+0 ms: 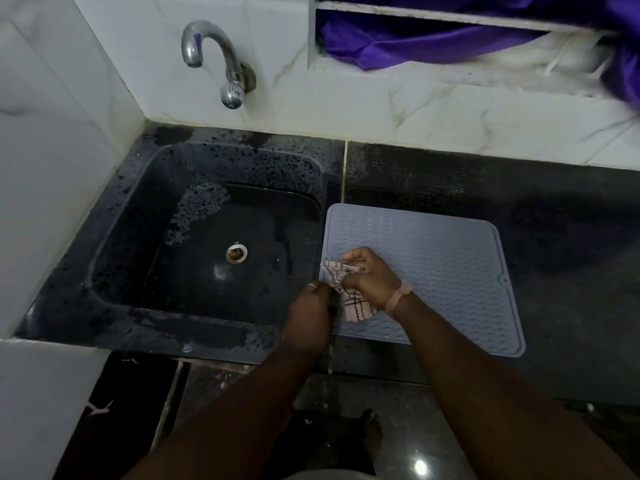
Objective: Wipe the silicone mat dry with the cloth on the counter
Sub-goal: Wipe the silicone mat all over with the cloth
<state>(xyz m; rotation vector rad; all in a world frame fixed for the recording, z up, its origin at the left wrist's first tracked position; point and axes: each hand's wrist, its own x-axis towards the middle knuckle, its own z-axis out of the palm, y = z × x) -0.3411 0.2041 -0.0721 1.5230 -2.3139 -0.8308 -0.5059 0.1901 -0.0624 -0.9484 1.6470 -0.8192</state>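
Observation:
A pale blue-grey silicone mat (pixel 446 265) with a wavy ribbed surface lies flat on the dark counter, just right of the sink. A small pink cloth with dark checked lines (pixel 353 304) is bunched over the mat's left part. My right hand (pixel 372 275) grips the cloth from above, fingers curled round it. At the cloth's lower left edge my left hand (pixel 313 301) pinches the fabric, right by the mat's left rim.
A black sink (pixel 194 244) with a round drain fills the left of the counter; its rim is wet. A chrome tap (pixel 221 60) juts from the white tiled wall. Dark counter (pixel 571 237) lies right of the mat. Purple fabric (pixel 415 36) hangs in a wall recess.

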